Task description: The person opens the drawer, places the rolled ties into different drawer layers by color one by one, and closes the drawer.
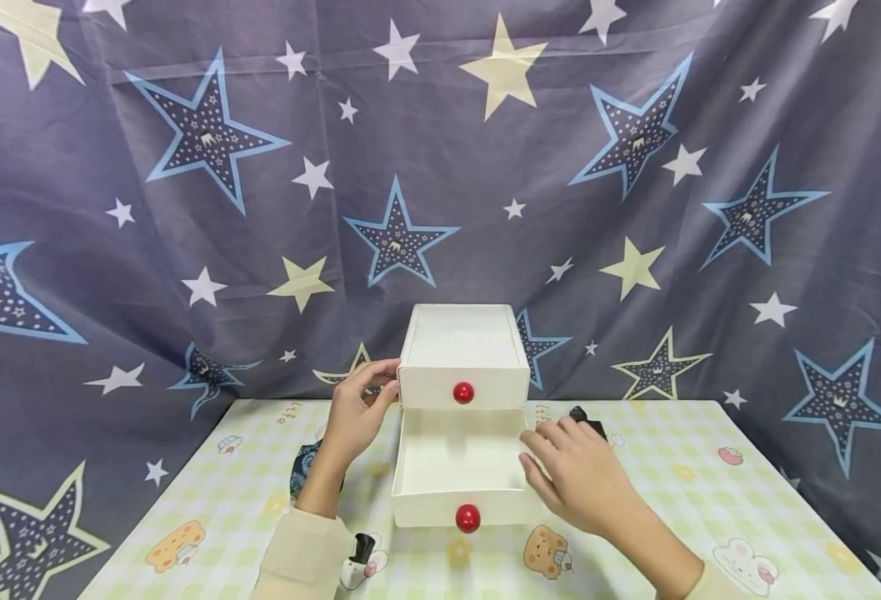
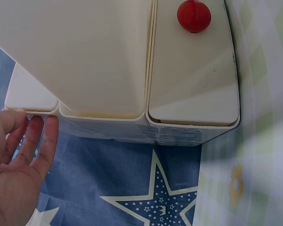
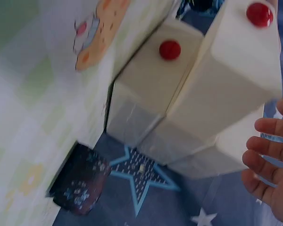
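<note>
A white drawer cabinet with red round knobs stands against the backdrop. Its middle drawer is pulled far out, and the inside that shows is bare. The top drawer is pushed in, as is the bottom drawer, seen in the wrist views. My left hand touches the cabinet's upper left side with extended fingertips. At the right rim of the pulled-out drawer is my right hand, its fingers loosely bent, holding nothing. Its fingers show spread in the right wrist view.
A dark blue patterned item lies behind my left forearm. Beyond my right hand is a black item; the right wrist view shows a dark floral item beside the cabinet. A checked cloth covers the table, and a star-patterned curtain hangs behind.
</note>
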`<state>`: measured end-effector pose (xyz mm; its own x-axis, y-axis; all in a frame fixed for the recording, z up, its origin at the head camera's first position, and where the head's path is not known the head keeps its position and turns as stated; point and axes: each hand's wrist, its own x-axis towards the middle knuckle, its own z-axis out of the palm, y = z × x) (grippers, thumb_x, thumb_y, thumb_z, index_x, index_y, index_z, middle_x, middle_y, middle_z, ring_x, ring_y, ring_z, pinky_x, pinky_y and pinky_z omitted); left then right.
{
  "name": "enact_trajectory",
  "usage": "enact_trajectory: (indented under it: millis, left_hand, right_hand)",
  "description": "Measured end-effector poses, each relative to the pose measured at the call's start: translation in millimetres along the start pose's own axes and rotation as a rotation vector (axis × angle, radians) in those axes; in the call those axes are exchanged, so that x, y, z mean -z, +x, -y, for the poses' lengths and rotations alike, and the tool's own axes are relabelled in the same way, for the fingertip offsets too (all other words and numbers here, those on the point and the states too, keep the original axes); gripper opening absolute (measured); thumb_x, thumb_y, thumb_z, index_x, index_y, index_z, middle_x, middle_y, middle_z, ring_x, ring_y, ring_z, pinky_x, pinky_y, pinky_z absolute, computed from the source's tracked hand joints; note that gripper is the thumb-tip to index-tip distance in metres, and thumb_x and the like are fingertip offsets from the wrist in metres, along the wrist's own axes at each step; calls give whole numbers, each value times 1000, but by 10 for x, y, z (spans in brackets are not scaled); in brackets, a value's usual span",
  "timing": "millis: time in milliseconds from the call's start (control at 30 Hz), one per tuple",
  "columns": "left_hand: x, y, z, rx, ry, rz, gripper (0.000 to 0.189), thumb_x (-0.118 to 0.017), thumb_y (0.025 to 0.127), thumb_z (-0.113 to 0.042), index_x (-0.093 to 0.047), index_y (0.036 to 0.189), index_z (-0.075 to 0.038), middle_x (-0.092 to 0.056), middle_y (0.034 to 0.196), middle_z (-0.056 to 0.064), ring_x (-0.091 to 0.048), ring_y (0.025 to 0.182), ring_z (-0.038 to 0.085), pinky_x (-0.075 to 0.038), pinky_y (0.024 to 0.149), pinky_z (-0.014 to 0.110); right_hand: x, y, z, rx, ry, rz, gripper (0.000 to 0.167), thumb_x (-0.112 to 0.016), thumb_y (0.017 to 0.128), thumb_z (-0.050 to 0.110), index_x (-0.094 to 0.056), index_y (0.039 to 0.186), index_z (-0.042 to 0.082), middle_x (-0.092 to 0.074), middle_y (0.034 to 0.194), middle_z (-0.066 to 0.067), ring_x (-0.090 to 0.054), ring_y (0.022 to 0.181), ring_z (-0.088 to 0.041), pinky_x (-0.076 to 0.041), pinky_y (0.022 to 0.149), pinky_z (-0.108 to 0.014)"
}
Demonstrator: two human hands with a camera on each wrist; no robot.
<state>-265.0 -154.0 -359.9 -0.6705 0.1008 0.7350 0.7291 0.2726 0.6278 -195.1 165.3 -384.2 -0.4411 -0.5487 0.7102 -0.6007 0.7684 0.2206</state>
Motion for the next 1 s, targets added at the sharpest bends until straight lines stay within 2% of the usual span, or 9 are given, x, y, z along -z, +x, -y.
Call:
enact_trajectory:
  millis: [300,433,633,733,833,1000]
  left_hand:
    - [2,12,-32,12,11,-5,33,-66,94,11,-66,127,8,-65,118,24,-68,101,38,-63,78,45]
    - [7,3,-42,26,4,-1,33,-65,95,11,-65,127,9,-64,119,24,-68,102,39,-63,79,43]
    - [8,-5,-46,34,2,0,32,-65,95,10,-65,128,8,-65,119,22,-68,103,39,-64,79,40]
    - [-7,-5,16,40,7,1,32,-65,95,11,-65,127,8,-64,119,23,-68,103,39,-63,80,38]
    - [-24,-1,152,40,3,0,33,-65,95,10,-65,128,7,-64,120,23,-68,103,38,-63,80,38]
    - [-17,2,329,28,-3,-3,34,-68,96,4,-67,130,-1,-65,122,17,-68,103,34,-64,79,36]
  right_hand:
    - [-14,-54,-330,-143,-2,41,23,-63,96,26,-74,108,11,-70,98,-4,-61,85,-24,-55,72,-41]
    - [-34,-80,-430,-192,-38,111,26,-67,93,26,-73,110,8,-69,100,-7,-62,88,-29,-56,73,-45]
    - [-107,-124,-560,-272,-64,268,34,-73,91,26,-70,116,4,-68,104,-13,-62,92,-35,-56,76,-50]
    - [-165,-171,-638,-307,-59,339,40,-75,90,27,-69,121,4,-68,109,-16,-62,96,-38,-56,79,-53]
    - [-224,-219,-709,-331,-47,394,46,-78,89,28,-67,126,3,-67,114,-18,-62,100,-39,-56,81,-54]
    - [-293,-248,-788,-342,-28,466,54,-81,87,29,-64,130,2,-65,117,-20,-61,100,-40,-56,81,-55]
